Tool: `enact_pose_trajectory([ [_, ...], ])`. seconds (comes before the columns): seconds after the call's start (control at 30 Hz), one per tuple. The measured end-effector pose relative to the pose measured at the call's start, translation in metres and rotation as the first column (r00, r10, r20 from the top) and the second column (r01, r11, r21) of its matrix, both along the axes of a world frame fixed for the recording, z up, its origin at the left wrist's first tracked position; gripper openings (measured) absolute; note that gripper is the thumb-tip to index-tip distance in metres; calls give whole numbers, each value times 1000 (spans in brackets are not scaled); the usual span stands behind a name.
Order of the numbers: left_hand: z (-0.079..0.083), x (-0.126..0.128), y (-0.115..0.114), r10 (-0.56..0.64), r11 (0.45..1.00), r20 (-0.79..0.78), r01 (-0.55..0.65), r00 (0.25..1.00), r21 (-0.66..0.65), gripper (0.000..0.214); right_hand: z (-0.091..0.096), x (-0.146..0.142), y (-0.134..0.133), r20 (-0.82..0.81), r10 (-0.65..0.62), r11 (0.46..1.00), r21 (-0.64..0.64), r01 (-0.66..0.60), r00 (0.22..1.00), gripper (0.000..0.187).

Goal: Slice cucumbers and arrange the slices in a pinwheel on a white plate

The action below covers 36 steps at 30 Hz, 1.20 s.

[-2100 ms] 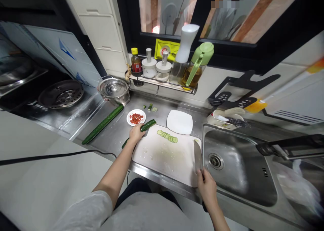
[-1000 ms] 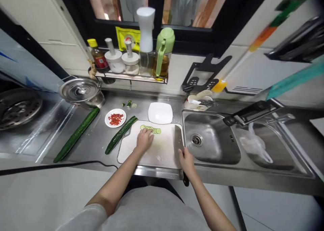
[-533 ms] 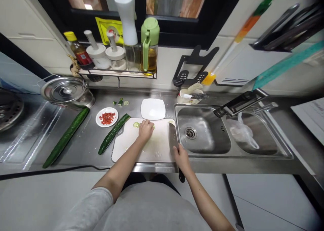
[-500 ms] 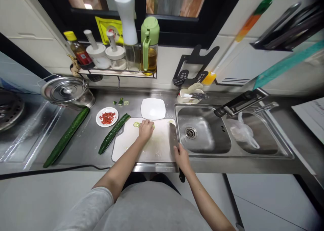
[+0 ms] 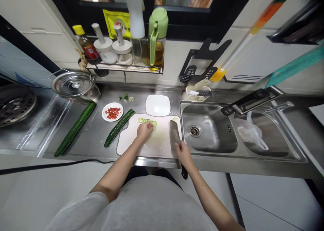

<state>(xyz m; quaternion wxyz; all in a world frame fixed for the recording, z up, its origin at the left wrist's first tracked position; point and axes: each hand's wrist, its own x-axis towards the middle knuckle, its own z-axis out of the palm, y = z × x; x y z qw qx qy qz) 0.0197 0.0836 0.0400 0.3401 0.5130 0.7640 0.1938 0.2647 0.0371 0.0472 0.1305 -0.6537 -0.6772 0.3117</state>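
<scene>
My right hand [image 5: 184, 154] is closed around the black handle of a kitchen knife [image 5: 175, 133]. The broad blade lies along the right side of a white cutting board [image 5: 162, 146]. Over the board's upper left, my left hand [image 5: 144, 131] has its fingers curled in; whether anything is between them is hidden. Thin cucumber slices [image 5: 154, 123] lie in an overlapping row against and just beyond these fingers. One more cucumber slice [image 5: 175, 119] is at the board's top right corner. A whole cucumber [image 5: 118, 128] rests beside the board's left edge.
Left on the counter are another cucumber [image 5: 75, 129], a plate [image 5: 103, 114] of chopped red pieces, cucumber scraps [image 5: 126, 97] and a lidded steel pot [image 5: 76, 85]. A white dish [image 5: 158, 105] stands behind the board. To the right is a double sink [image 5: 210, 133].
My left hand has drawn back slightly from the cucumber slices, with its fingers curled in, so more slices show. The knife stays in my right hand, its blade tilted a little. The view has shifted.
</scene>
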Motion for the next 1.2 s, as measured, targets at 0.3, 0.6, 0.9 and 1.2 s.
enact_pose_trajectory([
  [0.3,-8,-37,-44,39,994,-1,-39,999,-105,18,24,-22,-10,237,382,921,-181,-346,893,26],
  [0.6,-8,-43,-49,-7,998,-160,-2,987,-55,25,44,-51,-14,382,614,789,-309,-531,691,19],
  [0.9,-12,-43,-49,-9,997,-179,-5,984,-80,17,42,-68,-12,401,669,743,-343,-574,626,20],
  [1.2,-14,-43,-49,-32,996,-163,18,986,-82,19,43,-70,-8,409,670,741,-328,-586,619,19],
])
